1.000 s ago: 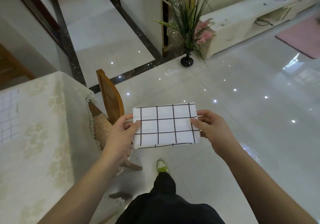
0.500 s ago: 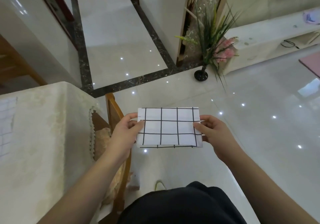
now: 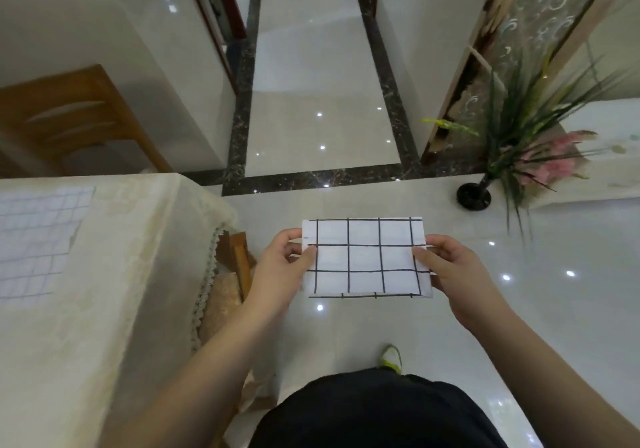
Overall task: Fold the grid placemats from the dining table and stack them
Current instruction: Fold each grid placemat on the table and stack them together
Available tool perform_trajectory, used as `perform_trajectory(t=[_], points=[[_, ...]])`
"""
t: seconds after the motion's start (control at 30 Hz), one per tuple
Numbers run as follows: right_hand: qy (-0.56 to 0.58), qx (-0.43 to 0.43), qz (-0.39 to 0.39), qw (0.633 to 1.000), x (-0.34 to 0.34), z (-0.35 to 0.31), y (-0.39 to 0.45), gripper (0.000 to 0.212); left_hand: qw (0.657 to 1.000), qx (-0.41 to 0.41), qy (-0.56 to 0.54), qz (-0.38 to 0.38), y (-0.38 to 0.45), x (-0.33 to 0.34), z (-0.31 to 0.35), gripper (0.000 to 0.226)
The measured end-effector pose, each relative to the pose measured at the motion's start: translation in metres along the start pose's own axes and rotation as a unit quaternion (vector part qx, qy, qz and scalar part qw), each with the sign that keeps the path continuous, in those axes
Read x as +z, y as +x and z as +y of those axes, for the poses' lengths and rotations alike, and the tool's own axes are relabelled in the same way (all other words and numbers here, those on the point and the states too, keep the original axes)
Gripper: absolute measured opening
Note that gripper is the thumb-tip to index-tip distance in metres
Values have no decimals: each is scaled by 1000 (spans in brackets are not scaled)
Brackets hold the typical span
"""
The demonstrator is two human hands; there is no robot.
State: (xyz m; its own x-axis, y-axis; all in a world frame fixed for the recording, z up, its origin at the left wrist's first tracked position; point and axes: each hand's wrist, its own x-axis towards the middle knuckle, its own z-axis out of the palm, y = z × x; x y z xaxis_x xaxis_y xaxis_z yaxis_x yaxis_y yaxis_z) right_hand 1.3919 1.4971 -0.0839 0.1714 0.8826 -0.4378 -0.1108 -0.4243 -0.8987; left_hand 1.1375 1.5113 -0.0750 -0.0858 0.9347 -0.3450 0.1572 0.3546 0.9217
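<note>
A folded white placemat point(image 3: 366, 257) with a black grid is held flat in the air above the floor, in front of my body. My left hand point(image 3: 280, 267) pinches its left edge, thumb on top. My right hand point(image 3: 450, 267) pinches its right edge the same way. A second grid placemat point(image 3: 34, 236) lies flat on the dining table point(image 3: 114, 274), at the left edge of the view, pale and partly cut off by the frame.
The table wears a cream cloth with a fringed edge. A wooden chair point(image 3: 239, 264) is tucked between the table and me. Another chair point(image 3: 69, 121) stands behind the table. A black vase with grass and pink flowers point(image 3: 512, 149) stands on the glossy tiled floor to the right.
The view has swung left toward the table, so more of the table and its placemat shows. Both hands keep the same pinch on the folded placemat.
</note>
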Motion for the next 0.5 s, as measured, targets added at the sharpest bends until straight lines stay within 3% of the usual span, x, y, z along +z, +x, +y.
perform_trajectory(t=[0.3, 0.5], points=[[-16, -3, -63, 998, 4, -48, 97, 16, 996, -31, 35, 81, 52, 21, 14, 26], [-46, -1, -104, 994, 45, -63, 160, 18, 989, -63, -36, 132, 103, 1, 16, 20]])
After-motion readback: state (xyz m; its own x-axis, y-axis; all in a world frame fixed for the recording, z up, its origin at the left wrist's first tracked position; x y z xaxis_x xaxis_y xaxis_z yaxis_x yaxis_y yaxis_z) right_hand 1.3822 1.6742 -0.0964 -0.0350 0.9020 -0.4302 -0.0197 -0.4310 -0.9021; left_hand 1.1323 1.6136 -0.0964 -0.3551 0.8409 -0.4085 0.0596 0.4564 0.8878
